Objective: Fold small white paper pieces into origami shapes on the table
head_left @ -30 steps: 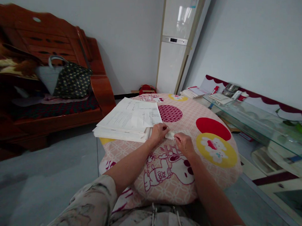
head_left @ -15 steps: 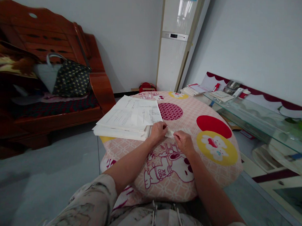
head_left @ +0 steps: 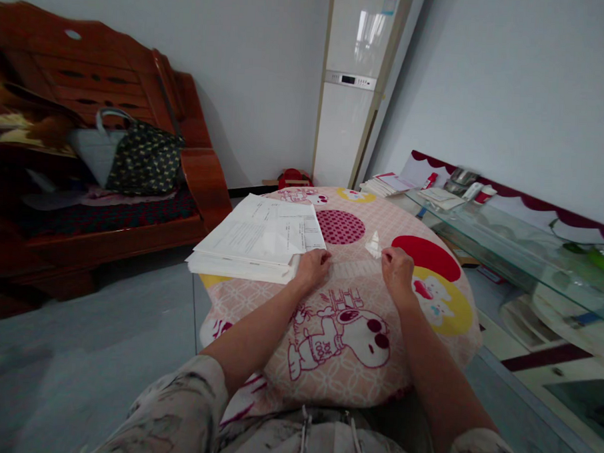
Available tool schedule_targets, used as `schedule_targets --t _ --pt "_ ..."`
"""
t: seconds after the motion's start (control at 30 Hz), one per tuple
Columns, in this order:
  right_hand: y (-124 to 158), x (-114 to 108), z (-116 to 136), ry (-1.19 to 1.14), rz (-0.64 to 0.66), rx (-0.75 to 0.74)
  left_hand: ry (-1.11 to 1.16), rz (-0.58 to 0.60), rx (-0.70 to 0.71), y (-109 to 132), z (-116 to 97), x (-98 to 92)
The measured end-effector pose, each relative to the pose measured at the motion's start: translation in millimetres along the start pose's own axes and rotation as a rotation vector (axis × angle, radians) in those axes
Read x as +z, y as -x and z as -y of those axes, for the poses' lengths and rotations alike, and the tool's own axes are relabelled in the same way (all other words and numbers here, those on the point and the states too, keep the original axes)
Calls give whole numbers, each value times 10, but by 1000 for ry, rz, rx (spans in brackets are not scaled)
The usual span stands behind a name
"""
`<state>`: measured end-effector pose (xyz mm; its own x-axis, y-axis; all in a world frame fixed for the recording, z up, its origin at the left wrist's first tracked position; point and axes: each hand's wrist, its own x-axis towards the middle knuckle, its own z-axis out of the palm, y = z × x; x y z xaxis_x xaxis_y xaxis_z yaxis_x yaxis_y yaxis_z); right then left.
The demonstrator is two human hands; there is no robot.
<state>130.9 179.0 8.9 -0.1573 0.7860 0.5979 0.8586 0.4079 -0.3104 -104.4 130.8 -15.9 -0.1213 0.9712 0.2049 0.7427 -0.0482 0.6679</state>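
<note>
A small folded white paper (head_left: 374,245) stands up on the round table's cartoon-print cloth (head_left: 347,335), beside a red circle in the print. My right hand (head_left: 397,272) is just behind it, with curled fingertips pinched at its near edge. My left hand (head_left: 313,267) rests on the cloth with its fingers curled under and nothing in them. Its knuckles sit against the near corner of a stack of printed sheets (head_left: 258,241) on the table's left side.
A wooden bench (head_left: 84,177) with a dark patterned bag (head_left: 145,158) stands at the left. A tall white air-conditioner unit (head_left: 351,88) is in the far corner. A glass-topped unit (head_left: 512,236) with books and small jars runs along the right wall.
The hands were together at the table's middle, both on the small paper. My right hand has moved right and away from me with it. My left hand has let go and stayed by the stack.
</note>
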Motion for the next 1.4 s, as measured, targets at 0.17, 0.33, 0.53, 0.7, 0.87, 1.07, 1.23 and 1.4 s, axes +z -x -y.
schedule_targets --t 0.17,0.33,0.53,0.7,0.87,1.07,1.23,1.4 --pt "-285 63 -237 261 95 129 -46 16 79 60 -31 47" --pt "-575 173 -408 366 163 241 -35 24 90 63 -23 42" --pt "-794 257 -551 393 220 280 -38 48 91 40 4 48" --pt "-925 197 -608 413 257 277 -20 66 99 30 14 60" --pt "-857 -4 -470 396 273 216 -8 64 94 32 25 58" --pt "27 -39 100 194 393 -187 7 56 118 35 8 63" --pt "524 125 324 89 419 -172 -8 74 127 49 -1 72" --pt "580 227 268 84 331 -141 -18 65 131 64 10 83"
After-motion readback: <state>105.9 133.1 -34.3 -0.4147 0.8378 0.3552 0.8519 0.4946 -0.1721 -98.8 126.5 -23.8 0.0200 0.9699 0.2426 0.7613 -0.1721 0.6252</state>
